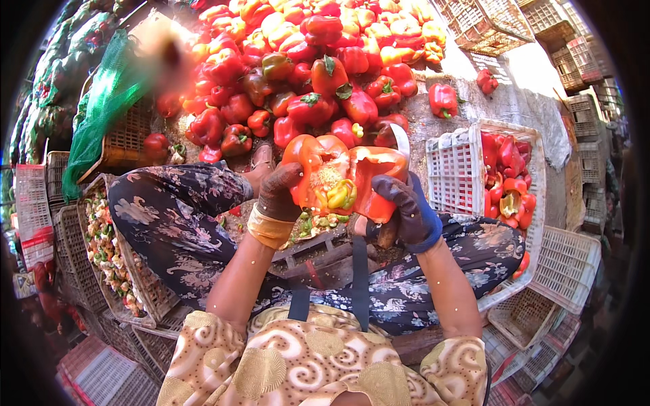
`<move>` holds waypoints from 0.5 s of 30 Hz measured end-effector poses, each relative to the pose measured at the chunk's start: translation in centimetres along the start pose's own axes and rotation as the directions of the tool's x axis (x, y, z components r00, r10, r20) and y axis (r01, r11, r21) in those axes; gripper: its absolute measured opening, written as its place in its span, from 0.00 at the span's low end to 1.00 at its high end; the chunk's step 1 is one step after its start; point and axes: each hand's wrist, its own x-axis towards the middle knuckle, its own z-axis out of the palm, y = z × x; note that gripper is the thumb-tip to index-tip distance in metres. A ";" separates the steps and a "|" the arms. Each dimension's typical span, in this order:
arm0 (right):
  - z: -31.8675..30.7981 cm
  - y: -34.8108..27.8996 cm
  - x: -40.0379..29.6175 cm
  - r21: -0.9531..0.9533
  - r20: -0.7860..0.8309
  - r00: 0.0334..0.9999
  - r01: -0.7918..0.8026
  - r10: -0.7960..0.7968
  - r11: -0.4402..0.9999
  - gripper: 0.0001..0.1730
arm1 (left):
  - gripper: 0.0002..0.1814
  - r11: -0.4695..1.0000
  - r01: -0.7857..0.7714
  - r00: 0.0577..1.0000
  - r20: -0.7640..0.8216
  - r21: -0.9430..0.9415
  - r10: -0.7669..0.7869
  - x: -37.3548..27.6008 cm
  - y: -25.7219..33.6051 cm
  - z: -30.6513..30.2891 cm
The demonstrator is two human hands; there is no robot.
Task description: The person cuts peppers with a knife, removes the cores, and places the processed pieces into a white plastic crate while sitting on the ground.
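Observation:
A large red bell pepper [310, 152] is split open in front of me, its pale seeds and a small yellow-green growth showing inside. My left hand [279, 195], in a dark, dirt-stained glove with a yellowish cuff, grips one half. In a dark and blue glove, my right hand [409, 208] holds the other half [378, 175] and also a knife, whose curved blade [401, 141] rises above the pepper. The knife's handle is mostly hidden by the fingers. Below the pepper, green trimmings [317, 226] lie on the ground between my legs.
A big heap of red bell peppers [304, 76] lies ahead. At the right stands a white plastic crate [454, 175] with cut red peppers; at the left, a crate [142, 284] holds pepper cores. Green netting [104, 111] drapes over a crate at the left. Stacked crates [563, 264] stand at the right.

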 end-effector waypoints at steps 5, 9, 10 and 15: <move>-0.6 0.5 -0.3 -0.270 -0.022 0.995 0.085 -0.094 0.959 0.24 | 0.46 0.796 0.047 0.995 -0.099 0.604 0.016 0.4 1.6 2.9; -1.3 -0.4 -1.0 -0.250 -0.034 0.998 -0.059 0.052 0.966 0.33 | 0.45 0.345 -0.146 0.954 0.040 0.927 0.297 1.1 0.0 0.9; -2.1 0.3 -1.4 -0.292 -0.056 0.980 0.164 -0.188 0.942 0.23 | 0.44 0.413 -0.109 0.948 -0.031 0.904 0.317 1.4 0.3 0.5; -3.3 -8.0 -7.7 -0.181 -0.340 0.907 0.195 -0.248 0.964 0.17 | 0.34 0.225 -0.286 0.913 0.194 0.931 0.358 2.5 2.9 -4.7</move>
